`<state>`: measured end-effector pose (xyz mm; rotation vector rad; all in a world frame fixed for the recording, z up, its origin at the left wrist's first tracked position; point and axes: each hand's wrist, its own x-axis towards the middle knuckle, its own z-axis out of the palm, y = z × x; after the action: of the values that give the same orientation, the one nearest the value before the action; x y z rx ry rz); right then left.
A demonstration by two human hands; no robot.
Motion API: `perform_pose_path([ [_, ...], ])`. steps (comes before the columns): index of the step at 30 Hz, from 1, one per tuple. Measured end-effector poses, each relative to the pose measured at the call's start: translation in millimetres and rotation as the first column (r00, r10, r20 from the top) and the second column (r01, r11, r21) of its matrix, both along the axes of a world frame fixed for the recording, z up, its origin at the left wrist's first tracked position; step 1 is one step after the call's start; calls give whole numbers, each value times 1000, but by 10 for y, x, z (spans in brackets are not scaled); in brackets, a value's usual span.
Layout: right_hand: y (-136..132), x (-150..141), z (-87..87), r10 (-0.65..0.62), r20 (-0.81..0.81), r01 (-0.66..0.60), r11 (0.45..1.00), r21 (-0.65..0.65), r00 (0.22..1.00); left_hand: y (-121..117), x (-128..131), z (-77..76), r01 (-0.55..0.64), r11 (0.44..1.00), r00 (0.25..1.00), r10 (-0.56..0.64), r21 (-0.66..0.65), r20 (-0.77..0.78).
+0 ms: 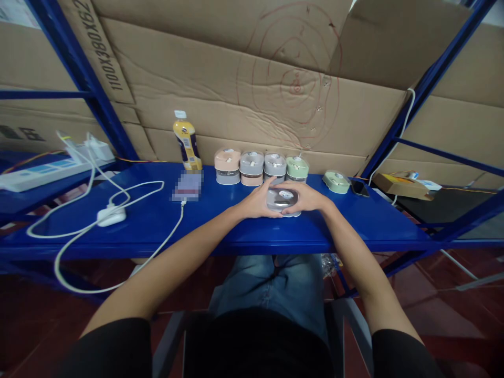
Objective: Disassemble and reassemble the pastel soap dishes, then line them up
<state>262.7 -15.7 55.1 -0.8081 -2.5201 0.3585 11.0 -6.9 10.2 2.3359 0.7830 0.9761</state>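
Near the front of the blue table (220,223), my left hand (256,202) and my right hand (311,198) close round a small rounded plastic case (282,198) from both sides. It has a clear lid with a whitish sticker, and something dark shows through. A pale edge sticks out under it, though I cannot tell what that is. Just behind my hands stand stacked cases of the same shape: a pink one (227,159), two grey ones (252,163) and a green one (297,167) on top. Another green case (336,181) lies alone to the right.
A yellow drink bottle (186,143) stands at the back left, behind a blurred-out item (188,186) with a white cable. Left are a charger (111,215) and a power strip (47,174). A phone (360,188) and a small cardboard box (403,187) lie right. Cardboard (197,79) backs the table.
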Motion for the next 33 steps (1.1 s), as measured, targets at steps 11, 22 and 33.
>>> perform_pose_path([
  [11,18,28,-28,-37,32,37,999,-9,999,32,6,-17,7,999,1000,-8,37,28],
  [22,-29,235,-109,-122,108,131,988,-86,987,124,-59,-70,58,998,998,-58,11,-10],
  [33,-489,223,-276,-304,71,301,952,55,950,148,-90,-96,9,1000,980,-10,-5,-199],
])
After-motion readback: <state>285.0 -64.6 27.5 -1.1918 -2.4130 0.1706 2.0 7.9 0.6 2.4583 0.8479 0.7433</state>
